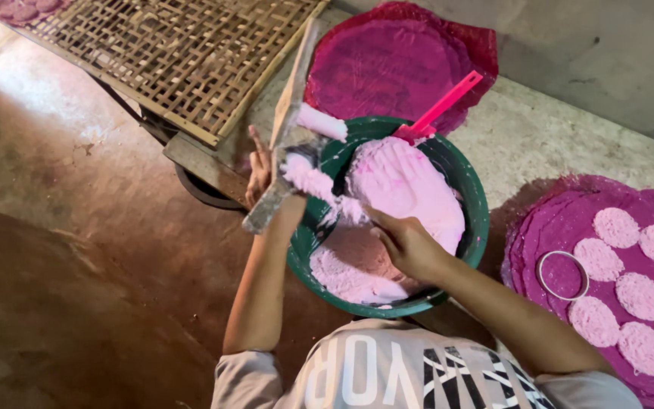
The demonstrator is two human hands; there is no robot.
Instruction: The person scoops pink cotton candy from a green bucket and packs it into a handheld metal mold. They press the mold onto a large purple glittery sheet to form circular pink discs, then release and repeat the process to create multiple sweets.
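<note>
Item: green basin (469,189), round, on the concrete floor just in front of the person's knees. Contents: pink grated dough (406,185), heaped high on the far side, lower and flatter on the near side. Well over half the basin is filled, so by the look of it much material is left to portion.

Item: pink plastic scoop (442,104), its handle leaning out over the basin's far rim, its blade buried in the heap.

Item: long wooden board (288,129), caked with pink paste, slanting from the bamboo rack down across the basin's left rim.

Left hand (259,170): set against the board's underside near its lower end, fingers extended and spread; whether the thumb closes round the board cannot be told.

Right hand (406,241): inside the basin, palm down on the low part of the dough, fingers curled into it, apparently gathering a handful.

Item: magenta cloth mat (569,220), at the right, bearing seven flat pink discs (616,226) already formed; part of its surface is still bare.

Item: metal ring mould (562,274), lying on that mat's bare part, nothing in it.

Item: second stack of magenta cloths (395,60) beyond the basin, bare.

Item: woven bamboo rack (168,53), upper left, a few dark discs at its far corner.
</note>
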